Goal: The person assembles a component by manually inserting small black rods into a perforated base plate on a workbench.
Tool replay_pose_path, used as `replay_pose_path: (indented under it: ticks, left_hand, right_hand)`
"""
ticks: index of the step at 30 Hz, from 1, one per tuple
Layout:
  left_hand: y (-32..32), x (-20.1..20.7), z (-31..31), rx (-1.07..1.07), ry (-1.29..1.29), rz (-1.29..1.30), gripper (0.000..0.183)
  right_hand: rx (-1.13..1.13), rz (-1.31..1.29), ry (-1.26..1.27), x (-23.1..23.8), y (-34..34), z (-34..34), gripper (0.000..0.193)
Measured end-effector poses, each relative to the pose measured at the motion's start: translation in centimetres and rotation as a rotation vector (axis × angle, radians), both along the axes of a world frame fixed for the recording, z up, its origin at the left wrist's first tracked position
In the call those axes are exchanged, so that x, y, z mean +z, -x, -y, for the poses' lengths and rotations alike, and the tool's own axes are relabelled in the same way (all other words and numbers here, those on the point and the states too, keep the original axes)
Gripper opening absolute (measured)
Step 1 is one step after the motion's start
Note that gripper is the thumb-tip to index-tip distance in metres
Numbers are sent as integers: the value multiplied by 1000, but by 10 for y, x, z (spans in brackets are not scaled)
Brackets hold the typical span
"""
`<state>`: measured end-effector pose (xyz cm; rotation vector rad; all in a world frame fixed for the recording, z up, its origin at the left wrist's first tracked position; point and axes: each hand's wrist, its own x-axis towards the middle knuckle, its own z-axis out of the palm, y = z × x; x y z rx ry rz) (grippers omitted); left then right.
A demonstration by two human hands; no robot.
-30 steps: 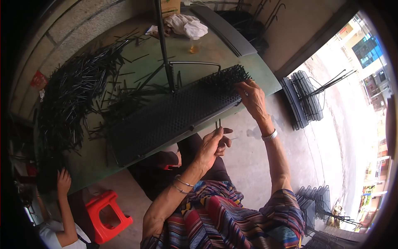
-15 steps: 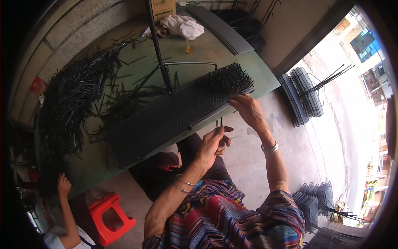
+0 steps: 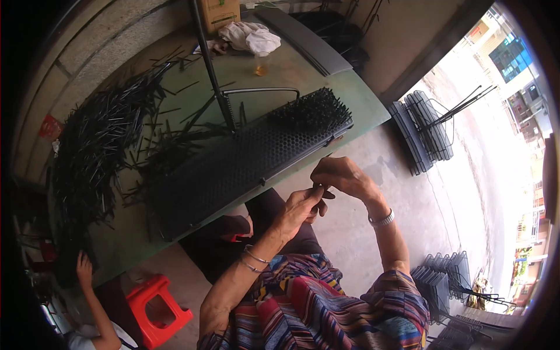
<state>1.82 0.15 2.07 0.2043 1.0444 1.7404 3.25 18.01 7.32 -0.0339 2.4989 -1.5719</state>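
Note:
Beyond the table's near edge, my left hand (image 3: pixel 303 207) and my right hand (image 3: pixel 343 176) meet with fingertips together. My left fingers are closed in a pinch; the thin black strips seen in them just before are mostly hidden now. The right fingers are pinched too, and what they hold cannot be made out. Just past my hands, a long black perforated panel (image 3: pixel 216 172) lies along the table edge. A dense tuft of upright black strips (image 3: pixel 318 111) fills its right end. A black rod with a bent wire bracket (image 3: pixel 224 105) rises behind the panel.
A large heap of loose black strips (image 3: pixel 96 146) covers the left of the green table (image 3: pixel 125 233). Another person's hand (image 3: pixel 84 268) is beside it. A cup (image 3: pixel 260 69), white cloth (image 3: pixel 252 37) and grey panels (image 3: pixel 306 44) lie farther back. A red stool (image 3: pixel 157 312) stands lower left.
My right hand has come away from the panel's right end, down and left to my left hand. The strips sticking up from my left fingers are now covered.

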Motion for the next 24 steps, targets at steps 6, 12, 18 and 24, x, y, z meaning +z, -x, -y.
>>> replay_pose_path:
  ticks: [6,12,18,24]
  left_hand:
    - [9,-13,4,-38,16,50,45]
    - [3,-19,3,114,136,82,64]
    - [-6,-29,4,60,83,131,43]
    - [-10,-11,13,105,152,18,38]
  right_hand:
    - [40,67,-53,4,2,-3,11]
    - [-477,-457,-226,15,17,-18,7]
    - [-413,-632,-390,-4,46,-41,5]
    - [-357,-572,-354,-10,59,-51,7]
